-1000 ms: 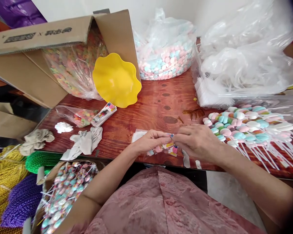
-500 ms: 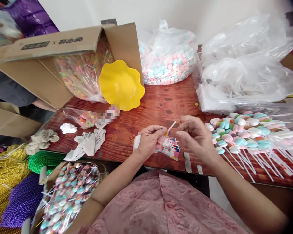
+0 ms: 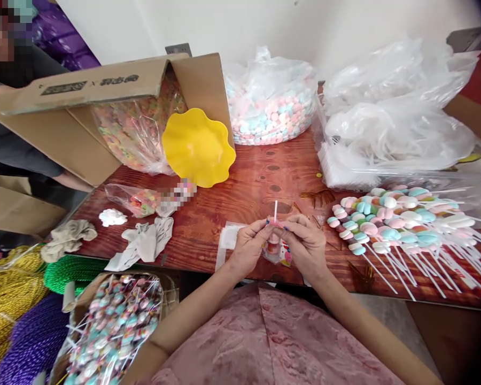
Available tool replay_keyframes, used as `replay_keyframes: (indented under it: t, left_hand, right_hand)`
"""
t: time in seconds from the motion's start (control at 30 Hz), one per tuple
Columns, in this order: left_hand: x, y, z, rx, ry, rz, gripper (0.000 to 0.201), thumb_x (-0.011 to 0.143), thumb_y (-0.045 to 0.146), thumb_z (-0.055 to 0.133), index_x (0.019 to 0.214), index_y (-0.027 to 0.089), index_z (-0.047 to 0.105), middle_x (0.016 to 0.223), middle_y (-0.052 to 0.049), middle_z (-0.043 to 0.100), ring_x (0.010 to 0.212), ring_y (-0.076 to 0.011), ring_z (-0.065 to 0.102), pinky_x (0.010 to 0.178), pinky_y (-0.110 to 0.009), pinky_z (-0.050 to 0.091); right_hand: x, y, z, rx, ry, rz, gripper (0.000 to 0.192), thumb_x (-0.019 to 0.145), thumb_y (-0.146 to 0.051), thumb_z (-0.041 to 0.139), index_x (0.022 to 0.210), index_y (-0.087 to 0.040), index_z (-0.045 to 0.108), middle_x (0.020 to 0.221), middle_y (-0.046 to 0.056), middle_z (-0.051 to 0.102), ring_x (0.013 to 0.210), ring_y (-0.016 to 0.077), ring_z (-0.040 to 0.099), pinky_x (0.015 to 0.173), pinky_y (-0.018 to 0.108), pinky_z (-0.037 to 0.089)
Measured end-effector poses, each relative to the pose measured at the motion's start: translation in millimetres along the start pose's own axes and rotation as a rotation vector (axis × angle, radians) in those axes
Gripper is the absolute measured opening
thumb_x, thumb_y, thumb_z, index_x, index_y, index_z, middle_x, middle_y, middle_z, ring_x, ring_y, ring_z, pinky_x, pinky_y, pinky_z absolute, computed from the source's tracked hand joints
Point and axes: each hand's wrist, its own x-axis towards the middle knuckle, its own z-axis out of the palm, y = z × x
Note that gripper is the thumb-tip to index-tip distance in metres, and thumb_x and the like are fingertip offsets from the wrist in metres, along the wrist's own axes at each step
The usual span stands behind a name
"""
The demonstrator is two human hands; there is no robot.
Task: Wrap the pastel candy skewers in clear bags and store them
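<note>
My left hand [image 3: 249, 245] and my right hand [image 3: 303, 241] meet over the near edge of the red wooden table [image 3: 260, 171]. Together they pinch a candy skewer in a printed clear wrapper [image 3: 276, 247], its white stick [image 3: 275, 209] pointing up between my fingertips. A pink band sits at the wrapper's neck, where both sets of fingers close. A pile of pastel candy skewers [image 3: 396, 220] lies just right of my right hand. Flat clear wrappers [image 3: 228, 236] lie on the table by my left hand.
A yellow wavy bowl [image 3: 198, 147] leans on an open cardboard box [image 3: 84, 107] with a candy bag. A bag of pastel candies [image 3: 270, 104] and plastic bags [image 3: 396, 117] stand at the back. Gloves [image 3: 144, 240], cord rolls [image 3: 12, 299], wrapped skewers [image 3: 112, 321] at left. A person sits far left.
Both hands have drawn together and lifted the wrapped skewer upright. The stick that slanted right now points straight up, and my fingers close on the wrapper's neck.
</note>
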Motion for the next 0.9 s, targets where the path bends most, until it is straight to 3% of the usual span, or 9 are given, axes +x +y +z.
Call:
replay_keyframes:
  t: [0.1, 0.2, 0.3, 0.4, 0.47, 0.57, 0.67, 0.8, 0.9]
  left_hand:
    - [-2.9, -1.2, 3.5, -0.104, -0.005, -0.063, 0.040, 0.078, 0.050, 0.072, 0.069, 0.014, 0.058, 0.066, 0.001, 0.055, 0.059, -0.0088, 0.050, 0.061, -0.024, 0.044]
    - [-2.8, 4.5, 0.9, -0.158, -0.107, -0.166, 0.044, 0.072, 0.052, 0.077, 0.067, 0.013, 0.057, 0.065, 0.001, 0.053, 0.058, -0.0085, 0.050, 0.058, -0.023, 0.044]
    - [1.7, 10.8, -8.0, -0.128, -0.260, -0.306, 0.043, 0.072, 0.051, 0.077, 0.069, 0.013, 0.057, 0.062, 0.001, 0.052, 0.050, -0.0072, 0.047, 0.050, -0.022, 0.040]
    - [7.5, 13.3, -16.1, -0.098, -0.271, -0.355, 0.038, 0.072, 0.046, 0.077, 0.075, 0.013, 0.058, 0.063, 0.003, 0.052, 0.044, -0.0049, 0.041, 0.044, -0.021, 0.035]
    - [9.7, 13.6, -19.4, -0.087, -0.248, -0.333, 0.034, 0.071, 0.042, 0.077, 0.071, 0.014, 0.058, 0.063, 0.002, 0.055, 0.046, -0.0053, 0.043, 0.047, -0.021, 0.038]
    - [8.9, 15.1, -22.5, -0.043, -0.291, -0.307, 0.034, 0.071, 0.039, 0.074, 0.059, 0.014, 0.055, 0.060, -0.002, 0.058, 0.058, -0.0098, 0.055, 0.063, -0.024, 0.046]
    - [6.3, 19.5, -25.5, 0.004, -0.427, -0.402, 0.034, 0.069, 0.039, 0.074, 0.057, 0.015, 0.054, 0.058, -0.001, 0.057, 0.060, -0.0123, 0.057, 0.066, -0.027, 0.047]
    - [6.5, 29.0, -32.7, 0.022, -0.575, -0.508, 0.038, 0.069, 0.049, 0.077, 0.071, 0.015, 0.058, 0.067, -0.001, 0.057, 0.060, -0.0123, 0.056, 0.070, -0.031, 0.050]
    - [8.5, 37.1, -37.2, 0.199, -0.613, -0.446, 0.039, 0.081, 0.053, 0.066, 0.085, 0.015, 0.061, 0.073, -0.002, 0.058, 0.064, -0.0122, 0.055, 0.068, -0.028, 0.048]
  right_hand:
    - [-4.0, -0.7, -2.1, -0.118, 0.037, -0.113, 0.015, 0.091, -0.027, 0.060, 0.093, -0.029, 0.075, 0.079, 0.003, 0.063, 0.072, 0.0167, 0.059, 0.067, 0.034, 0.050]
    - [-2.8, -0.2, -0.6, -0.150, 0.052, -0.202, 0.012, 0.089, -0.024, 0.061, 0.087, -0.027, 0.073, 0.078, 0.003, 0.064, 0.075, 0.0176, 0.058, 0.073, 0.036, 0.048]
    - [2.0, 1.3, 4.3, -0.007, 0.042, -0.082, 0.014, 0.089, -0.029, 0.062, 0.078, -0.023, 0.068, 0.073, 0.002, 0.059, 0.071, 0.0171, 0.056, 0.070, 0.034, 0.048]
    - [7.8, 1.5, 2.4, 0.033, 0.036, 0.000, 0.019, 0.092, -0.030, 0.055, 0.078, -0.021, 0.063, 0.071, 0.001, 0.058, 0.067, 0.0162, 0.055, 0.065, 0.032, 0.047]
    - [12.1, 0.0, -7.3, -0.163, 0.043, -0.171, 0.013, 0.092, -0.028, 0.055, 0.089, -0.022, 0.067, 0.086, 0.005, 0.066, 0.082, 0.0198, 0.059, 0.076, 0.037, 0.046]
    - [19.8, -3.3, -27.9, -0.579, -0.213, -0.605, 0.027, 0.091, -0.021, 0.056, 0.115, -0.029, 0.066, 0.121, 0.008, 0.067, 0.119, 0.0284, 0.052, 0.097, 0.050, 0.032]
    - [29.0, -5.8, -40.5, -0.689, -0.521, -0.849, 0.033, 0.095, -0.015, 0.048, 0.122, -0.028, 0.062, 0.115, 0.005, 0.070, 0.120, 0.0264, 0.051, 0.098, 0.051, 0.025]
    - [40.0, -10.1, -39.4, -0.743, -0.662, -0.863, 0.024, 0.093, -0.013, 0.044, 0.089, -0.023, 0.066, 0.073, 0.000, 0.065, 0.086, 0.0199, 0.053, 0.090, 0.047, 0.028]
    - [45.1, -13.6, -32.0, -0.824, -0.734, -0.735, 0.023, 0.088, -0.011, 0.046, 0.072, -0.020, 0.060, 0.066, 0.002, 0.062, 0.079, 0.0190, 0.049, 0.081, 0.042, 0.027]
